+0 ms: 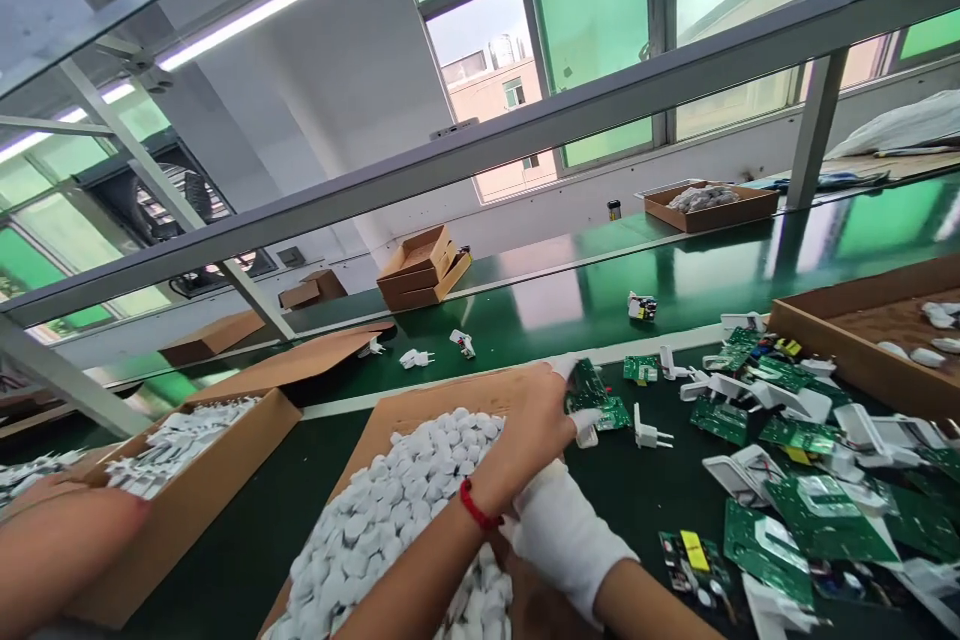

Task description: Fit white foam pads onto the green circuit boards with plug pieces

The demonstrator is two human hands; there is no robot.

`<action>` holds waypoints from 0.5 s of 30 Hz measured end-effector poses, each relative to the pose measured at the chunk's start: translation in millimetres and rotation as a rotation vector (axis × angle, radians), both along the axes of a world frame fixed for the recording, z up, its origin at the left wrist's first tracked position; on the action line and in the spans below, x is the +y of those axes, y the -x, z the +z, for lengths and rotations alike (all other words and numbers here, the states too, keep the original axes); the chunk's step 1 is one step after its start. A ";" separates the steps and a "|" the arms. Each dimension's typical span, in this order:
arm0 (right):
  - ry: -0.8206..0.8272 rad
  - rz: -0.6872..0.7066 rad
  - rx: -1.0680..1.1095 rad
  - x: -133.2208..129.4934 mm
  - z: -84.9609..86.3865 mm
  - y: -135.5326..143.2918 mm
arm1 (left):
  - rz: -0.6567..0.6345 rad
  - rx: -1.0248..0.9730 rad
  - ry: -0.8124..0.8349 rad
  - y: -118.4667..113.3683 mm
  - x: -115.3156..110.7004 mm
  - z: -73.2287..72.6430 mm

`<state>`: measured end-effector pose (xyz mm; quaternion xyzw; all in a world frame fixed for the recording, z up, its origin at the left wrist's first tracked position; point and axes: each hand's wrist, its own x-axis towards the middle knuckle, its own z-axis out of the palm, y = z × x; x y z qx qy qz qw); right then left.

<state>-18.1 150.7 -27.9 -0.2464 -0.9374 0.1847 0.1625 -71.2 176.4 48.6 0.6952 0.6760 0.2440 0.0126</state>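
My left hand [534, 432], with a red cord at its wrist and white fingertip covers, reaches past the right side of a box of small white rounded plastic parts [397, 490]. Its fingers are closed on the edge of a green circuit board [587, 386]; a white piece shows just below the fingertips. My right hand [568, 532], in a white glove, is beneath and behind my left wrist. The left forearm hides part of it, and its fingers do not show clearly. A white two-pin plug housing [649, 431] lies to the right of my left hand.
Many green boards with white plug housings [795, 410] are heaped at the right, beside a shallow cardboard box [862, 320]. At left stands a carton of white parts [202, 470], with another person's arm [67, 540] before it. A metal rail [480, 150] crosses above the bench.
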 end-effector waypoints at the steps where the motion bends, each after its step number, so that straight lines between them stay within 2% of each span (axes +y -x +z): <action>1: -0.002 -0.008 -0.040 -0.3 0.6 1.4 | 0.082 -0.110 -0.059 13.8 -8.3 4.6; 4: -0.008 -0.040 -0.121 1.9 2.1 5.1 | 0.247 -0.427 -0.206 50.2 -34.0 12.3; 7: -0.002 -0.072 -0.144 7.4 1.0 7.5 | 0.310 -0.685 -0.330 73.7 -57.4 13.8; 11: 0.012 -0.132 -0.137 15.4 -3.7 6.1 | 0.344 -0.905 -0.439 88.5 -76.9 12.3; 15: -0.016 -0.229 -0.104 23.0 -7.3 2.2 | 0.304 -1.000 -0.405 95.0 -83.2 6.3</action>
